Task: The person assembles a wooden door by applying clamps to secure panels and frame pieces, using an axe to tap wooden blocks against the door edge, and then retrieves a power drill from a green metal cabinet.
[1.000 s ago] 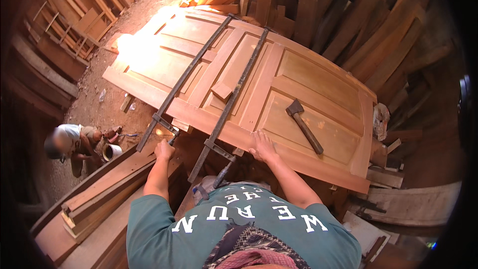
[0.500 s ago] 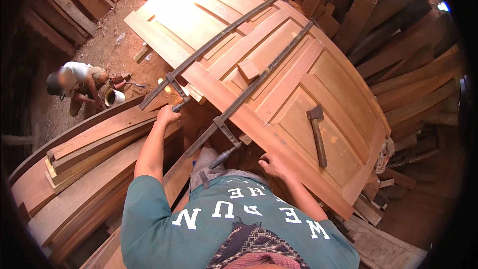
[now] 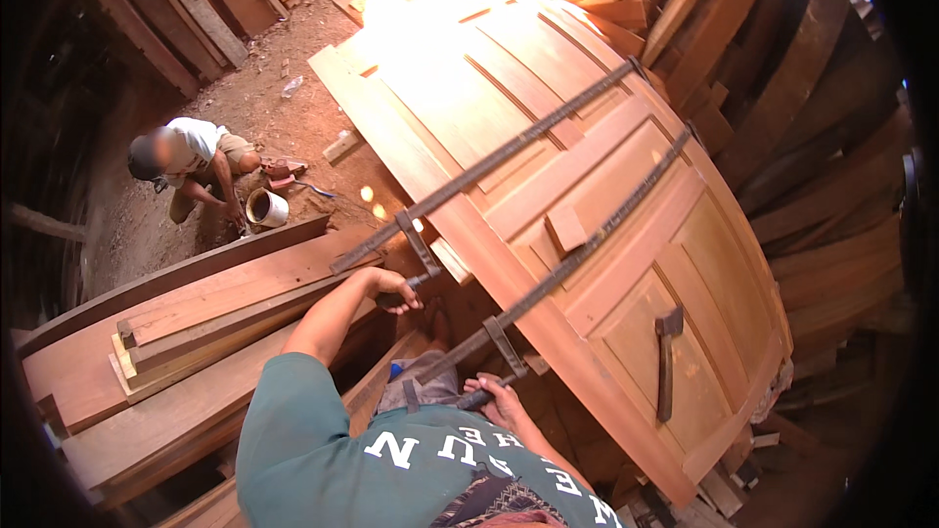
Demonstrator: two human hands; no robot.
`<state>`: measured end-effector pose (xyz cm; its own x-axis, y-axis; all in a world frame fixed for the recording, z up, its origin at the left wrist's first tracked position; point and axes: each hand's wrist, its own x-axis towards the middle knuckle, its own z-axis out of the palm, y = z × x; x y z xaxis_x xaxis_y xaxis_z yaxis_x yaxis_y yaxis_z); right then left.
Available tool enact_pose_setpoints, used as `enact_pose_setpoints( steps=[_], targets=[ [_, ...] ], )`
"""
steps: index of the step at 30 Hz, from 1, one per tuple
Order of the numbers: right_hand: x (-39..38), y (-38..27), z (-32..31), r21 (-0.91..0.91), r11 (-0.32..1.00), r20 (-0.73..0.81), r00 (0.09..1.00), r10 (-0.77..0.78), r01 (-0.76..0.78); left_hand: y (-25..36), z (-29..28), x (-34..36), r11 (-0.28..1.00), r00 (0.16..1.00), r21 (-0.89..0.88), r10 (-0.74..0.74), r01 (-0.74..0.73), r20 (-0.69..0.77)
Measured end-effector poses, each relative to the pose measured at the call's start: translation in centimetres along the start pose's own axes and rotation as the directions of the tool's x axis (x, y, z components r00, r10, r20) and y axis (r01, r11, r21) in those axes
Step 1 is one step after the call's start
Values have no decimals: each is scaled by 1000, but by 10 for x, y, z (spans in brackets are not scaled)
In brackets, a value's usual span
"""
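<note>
A panelled wooden door [image 3: 577, 305] lies flat in front of me, with two long dark bar clamps across it. My left hand [image 3: 393, 290] is closed round the screw handle of the farther bar clamp [image 3: 518, 145], just off the door's near edge. Close to my body, my right hand [image 3: 501, 405] has its fingers round the handle of the nearer bar clamp [image 3: 559, 274]. A small wood block [image 3: 566, 232] rests on the door beside the nearer clamp's bar. Toward the right end lies a hatchet [image 3: 667, 362] with a wooden handle.
Long boards [image 3: 196, 372] are stacked at my left. Beyond them a person [image 3: 201, 161] crouches on the dirt floor by a white bucket [image 3: 266, 207]. Piled timber [image 3: 812, 166] stands along the right side. Strong sunlight washes out the door's far end.
My right hand has moved from the door's near edge onto the nearer clamp's handle. My left hand stays on the farther clamp's handle. The whole view has shifted and turned.
</note>
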<state>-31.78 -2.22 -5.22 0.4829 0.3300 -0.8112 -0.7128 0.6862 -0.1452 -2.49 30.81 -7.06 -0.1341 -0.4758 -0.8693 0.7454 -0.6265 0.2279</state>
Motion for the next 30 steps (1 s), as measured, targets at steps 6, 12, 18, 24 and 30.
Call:
enact_pose_setpoints(
  steps=[6, 12, 18, 24, 30],
  targets=[
    [14, 6, 1, -12, 1000, -122, 992, 2, -4, 0, -8, 1, 984, 957, -175, 84, -36, 277],
    [27, 6, -14, -55, 998, -198, 980, 15, -27, -5, -3, 8, 983, 963, -165, 120, -82, 239],
    [32, 3, -16, -78, 996, -263, 964, 31, -53, -4, 13, 4, 967, 965, 63, 251, -247, -75],
    [21, 1, -8, -172, 980, -213, 975, 58, -96, -20, 7, 24, 941, 895, 191, 328, -280, -303],
    [-7, -46, -8, -904, 314, -287, 956, 60, -291, -20, 27, 9, 878, 684, 364, 472, -311, -556]
  ],
)
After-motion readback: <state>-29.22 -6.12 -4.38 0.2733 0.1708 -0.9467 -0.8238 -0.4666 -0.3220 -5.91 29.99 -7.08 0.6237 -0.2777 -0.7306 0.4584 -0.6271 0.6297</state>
